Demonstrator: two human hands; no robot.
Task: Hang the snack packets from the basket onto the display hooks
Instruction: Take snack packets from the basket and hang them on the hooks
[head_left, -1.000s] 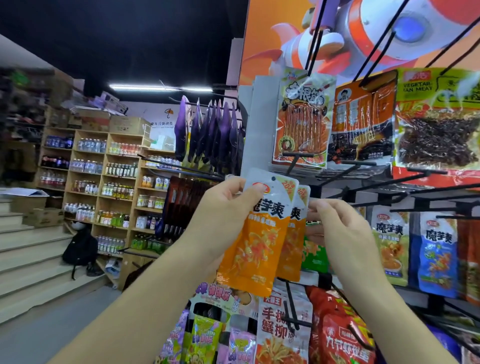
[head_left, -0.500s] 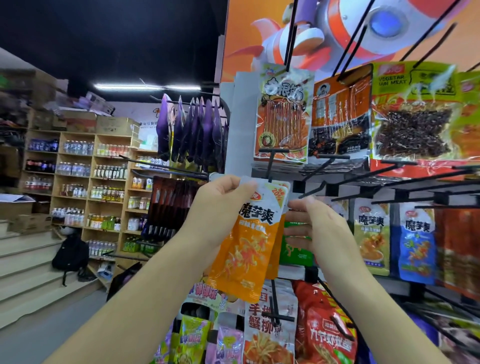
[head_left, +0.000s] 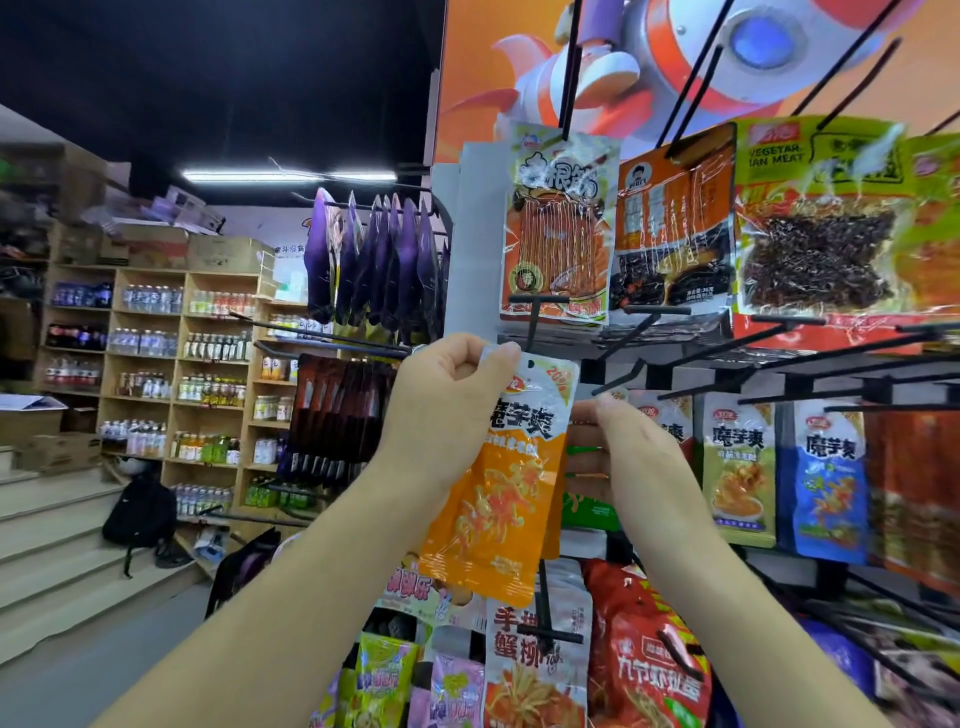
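Between both hands (head_left: 452, 410), orange packet (head_left: 498, 499)

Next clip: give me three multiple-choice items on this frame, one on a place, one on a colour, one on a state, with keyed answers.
1. Where is the black backpack?
A. On the steps at left
B. On a hook
C. In the left hand

2. What colour is the lower body of the held packet?
A. Blue
B. Orange
C. Purple

3. How is the held packet supported?
A. Lying on the floor
B. Hanging free on a hook, untouched
C. Pinched at its top by the left hand

Answers:
1 A, it sits on the grey steps beside the shelves.
2 B, orange below a white header.
3 C, fingers close on its top corner; the right hand is behind it.
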